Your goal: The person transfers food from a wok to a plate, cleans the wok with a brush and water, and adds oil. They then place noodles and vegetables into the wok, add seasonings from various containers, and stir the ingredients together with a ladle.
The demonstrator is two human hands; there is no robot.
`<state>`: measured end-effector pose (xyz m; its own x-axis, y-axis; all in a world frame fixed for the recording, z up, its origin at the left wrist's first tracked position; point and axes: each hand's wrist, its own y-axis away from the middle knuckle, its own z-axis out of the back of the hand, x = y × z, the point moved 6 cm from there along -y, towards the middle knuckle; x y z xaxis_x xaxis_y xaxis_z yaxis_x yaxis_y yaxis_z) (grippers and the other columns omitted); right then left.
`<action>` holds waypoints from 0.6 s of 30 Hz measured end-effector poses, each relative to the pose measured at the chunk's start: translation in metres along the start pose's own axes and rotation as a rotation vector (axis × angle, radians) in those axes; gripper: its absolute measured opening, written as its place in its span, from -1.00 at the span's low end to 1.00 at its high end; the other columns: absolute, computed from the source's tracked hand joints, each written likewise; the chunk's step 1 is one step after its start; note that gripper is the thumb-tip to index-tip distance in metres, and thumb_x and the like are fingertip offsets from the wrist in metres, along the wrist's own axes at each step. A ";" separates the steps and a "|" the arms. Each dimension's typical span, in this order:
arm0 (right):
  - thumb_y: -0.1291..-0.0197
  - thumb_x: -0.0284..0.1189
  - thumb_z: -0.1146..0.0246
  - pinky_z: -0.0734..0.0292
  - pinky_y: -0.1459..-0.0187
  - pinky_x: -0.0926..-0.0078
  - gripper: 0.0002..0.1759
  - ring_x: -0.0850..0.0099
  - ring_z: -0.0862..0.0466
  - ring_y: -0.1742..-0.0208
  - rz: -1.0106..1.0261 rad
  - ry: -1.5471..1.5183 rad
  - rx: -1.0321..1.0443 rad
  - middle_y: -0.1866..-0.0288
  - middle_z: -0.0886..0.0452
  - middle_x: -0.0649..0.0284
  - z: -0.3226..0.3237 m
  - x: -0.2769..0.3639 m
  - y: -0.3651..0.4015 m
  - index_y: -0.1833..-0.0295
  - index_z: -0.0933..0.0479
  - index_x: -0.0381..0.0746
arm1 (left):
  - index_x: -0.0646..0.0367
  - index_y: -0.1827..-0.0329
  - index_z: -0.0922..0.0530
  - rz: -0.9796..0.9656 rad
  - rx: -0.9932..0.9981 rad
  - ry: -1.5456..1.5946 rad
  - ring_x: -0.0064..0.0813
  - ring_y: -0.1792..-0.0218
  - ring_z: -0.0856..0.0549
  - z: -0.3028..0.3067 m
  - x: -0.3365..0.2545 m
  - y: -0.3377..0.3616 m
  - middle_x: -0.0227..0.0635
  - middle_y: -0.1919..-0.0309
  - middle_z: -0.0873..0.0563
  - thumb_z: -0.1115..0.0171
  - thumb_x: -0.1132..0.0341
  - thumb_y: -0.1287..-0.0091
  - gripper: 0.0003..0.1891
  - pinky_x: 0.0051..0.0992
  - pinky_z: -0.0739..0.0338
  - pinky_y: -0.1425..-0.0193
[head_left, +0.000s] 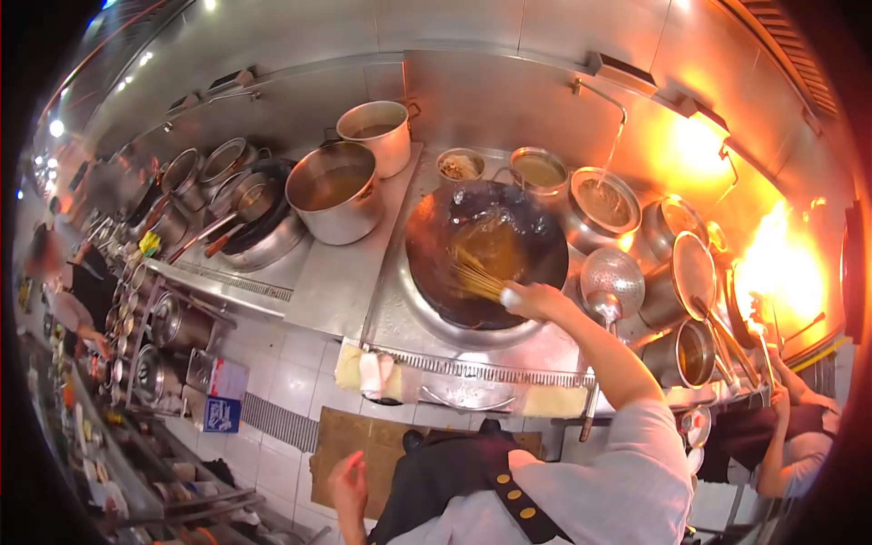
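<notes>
My right hand (538, 302) is closed around the end of a bamboo brush (477, 277), whose bristles reach down into a large dark wok (431, 241). Brownish liquid (495, 245) lies in the wok, which rests on the stove ring. Away from the stove, my left hand (349, 481) hangs low near my body; its fingers look partly curled and nothing shows in them. Right of the wok lies a perforated ladle (613, 282). A folded cloth (374, 372) is on the stove's front edge.
Large flames (781, 263) rise at the far right, where a co-worker's arms (777, 436) hold a handle. Tall pots (336, 218) stand left of the wok. Water runs from a tap (621, 113) into a strainer pot (604, 202). Other people are at the far left.
</notes>
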<state>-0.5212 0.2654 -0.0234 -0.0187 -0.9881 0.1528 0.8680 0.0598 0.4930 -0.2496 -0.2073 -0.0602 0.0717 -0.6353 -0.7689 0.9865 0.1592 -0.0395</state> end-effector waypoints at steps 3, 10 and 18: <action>-0.20 -0.04 -0.21 -0.63 0.01 0.11 -0.23 0.12 -0.74 0.03 -0.190 0.270 -0.196 0.04 -0.72 0.01 0.018 -0.083 -0.022 -0.51 -0.21 0.05 | 0.18 0.05 -0.69 -0.025 -0.033 -0.129 -0.13 0.14 -0.72 0.021 -0.004 -0.015 -0.13 0.21 -0.75 -0.27 0.42 -0.29 -0.80 -0.28 -0.58 0.00; -0.16 -0.04 -0.25 -0.59 -0.04 0.06 -0.21 -0.04 -0.70 0.01 -0.133 -0.095 -0.373 0.01 -0.69 -0.08 0.007 -0.022 -0.125 -0.50 -0.23 0.01 | 0.21 0.09 -0.68 -0.259 0.162 -0.161 -0.09 0.16 -0.70 -0.013 -0.067 -0.080 -0.10 0.26 -0.73 -0.27 0.43 -0.28 -0.83 -0.25 -0.57 0.04; -0.20 0.00 -0.26 -0.63 0.03 0.19 -0.12 0.11 -0.73 0.02 -0.292 0.319 -0.304 0.07 -0.70 0.00 0.007 -0.128 -0.028 -0.58 -0.09 0.03 | 0.23 0.12 -0.67 -0.040 -0.002 -0.110 -0.02 0.26 -0.68 0.008 0.014 -0.031 -0.07 0.31 -0.70 -0.28 0.45 -0.25 -0.84 -0.21 -0.56 0.14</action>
<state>-0.5467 0.3914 -0.0506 -0.1707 -0.9543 -0.2451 0.9548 -0.2217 0.1981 -0.2779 -0.2273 -0.0643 0.0481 -0.7200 -0.6923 0.9886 0.1335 -0.0702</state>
